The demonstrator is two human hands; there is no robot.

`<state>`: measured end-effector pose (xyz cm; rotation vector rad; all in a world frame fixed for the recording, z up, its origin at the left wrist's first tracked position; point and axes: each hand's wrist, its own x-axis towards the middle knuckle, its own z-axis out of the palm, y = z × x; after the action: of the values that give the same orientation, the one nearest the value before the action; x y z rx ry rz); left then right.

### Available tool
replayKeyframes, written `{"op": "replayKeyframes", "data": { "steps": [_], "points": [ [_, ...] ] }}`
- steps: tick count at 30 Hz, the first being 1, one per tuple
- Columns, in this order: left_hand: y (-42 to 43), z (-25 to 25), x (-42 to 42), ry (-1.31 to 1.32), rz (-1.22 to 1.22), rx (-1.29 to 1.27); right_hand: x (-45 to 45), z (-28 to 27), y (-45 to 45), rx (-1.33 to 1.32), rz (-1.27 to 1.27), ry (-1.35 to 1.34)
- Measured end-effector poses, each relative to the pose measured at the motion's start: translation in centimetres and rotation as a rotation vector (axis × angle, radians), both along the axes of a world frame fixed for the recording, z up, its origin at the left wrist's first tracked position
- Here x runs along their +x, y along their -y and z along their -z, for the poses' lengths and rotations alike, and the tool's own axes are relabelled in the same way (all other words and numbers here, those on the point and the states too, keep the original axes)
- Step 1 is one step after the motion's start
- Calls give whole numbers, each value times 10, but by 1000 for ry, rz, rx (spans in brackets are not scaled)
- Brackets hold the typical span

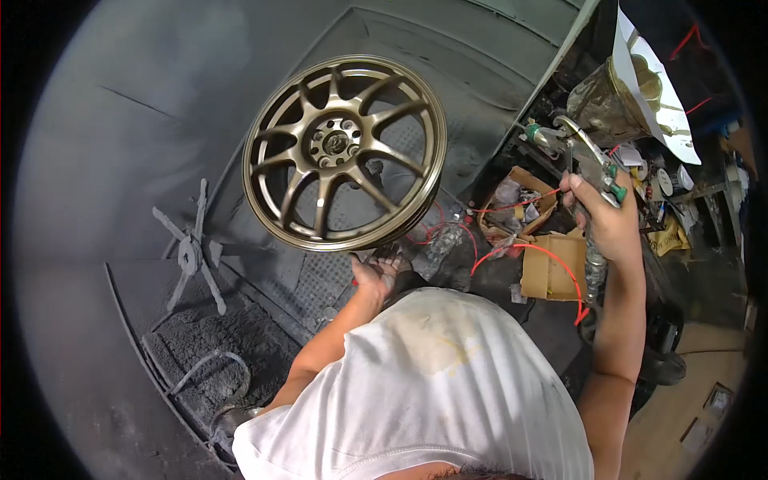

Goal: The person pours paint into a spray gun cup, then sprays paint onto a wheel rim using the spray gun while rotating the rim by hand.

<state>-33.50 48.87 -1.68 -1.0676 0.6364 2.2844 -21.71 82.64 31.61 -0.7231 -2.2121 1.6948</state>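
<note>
A bronze multi-spoke alloy wheel [358,174] stands face-up toward me at the upper middle, its support hidden behind it. Just under the lower edge of its rim is my left hand [381,269], palm up, fingers spread and holding nothing; I cannot tell whether the fingertips touch the rim. On the right, my right hand [606,210] is wrapped round the handle of a metal spray gun [590,162] with green knobs. The gun's nozzle end points left toward the wheel. A paint-crusted cup [602,102] sits above the gun; whether it is joined to it is unclear.
A red hose [552,246] loops across the floor below the gun. Two cardboard boxes, one open and full of scraps [518,206], one brown [552,268], lie right of the wheel. A grey star-shaped stand [190,254] is at left. Cluttered shelves [680,188] line the right.
</note>
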Motion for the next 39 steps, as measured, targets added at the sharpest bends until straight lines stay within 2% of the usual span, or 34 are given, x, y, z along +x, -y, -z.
{"op": "replayKeyframes", "data": {
  "steps": [2, 4, 5, 6, 8, 10, 12, 14, 15, 16, 17, 18, 20, 22, 23, 25, 27, 28, 30, 33, 35, 39],
  "points": [
    [-2, -12, -6, -7, -43, -50, 2, 9, -4, -22, -12, -39],
    [1, -1, -7, -112, -8, -141, 13, 17, 1, 52, 10, -44],
    [0, 20, -6, -71, -57, -145, 24, 18, 0, -56, -79, -2],
    [-10, 25, -1, -76, -62, -157, 33, 33, 4, -79, -118, -92],
    [-43, 32, 10, -18, 8, -93, 57, 41, 13, -290, -176, 96],
    [-79, 24, 13, -33, -14, -86, 77, 46, 14, -497, -389, 156],
    [-79, 14, 13, -40, -32, -83, 94, 53, 16, -535, -532, 154],
    [-55, 3, 1, -201, -86, -294, 106, 64, 24, -440, -470, 92],
    [-26, 9, -9, -257, -46, -172, 111, 67, 17, -346, -485, 62],
    [-7, 3, -22, -247, -59, -260, 118, 69, 7, -254, -494, 34],
    [9, -4, -34, -236, -72, -345, 125, 72, 1, -289, -396, 45],
    [26, -7, -49, -385, -31, -329, 132, 77, -6, -340, -314, 75],
    [85, 12, -102, -221, 73, -368, 136, 74, -18, -364, -154, 54],
    [125, 5, -139, -419, 64, -448, 134, 72, -27, -394, -45, 42],
    [142, -1, -155, -534, 28, -474, 130, 69, -36, -389, -94, 44],
    [140, -13, -163, -629, -68, -500, 130, 79, -38, -345, -2, -19],
    [135, -18, -161, -482, 60, -551, 125, 78, -42, -339, 18, -23],
    [128, -19, -154, -413, 22, -472, 124, 78, -42, -335, 20, -16],
    [130, -17, -153, -418, 47, -479, 119, 75, -40, -332, 23, -9],
    [137, 0, -149, -412, 125, -495, 110, 59, -31, -231, 11, 18],
    [125, -10, -144, -403, 114, -459, 105, 46, -20, -119, 15, 20],
    [126, -10, -153, -448, 166, -416, 99, 9, 11, -144, 18, 114]
  ]
}}
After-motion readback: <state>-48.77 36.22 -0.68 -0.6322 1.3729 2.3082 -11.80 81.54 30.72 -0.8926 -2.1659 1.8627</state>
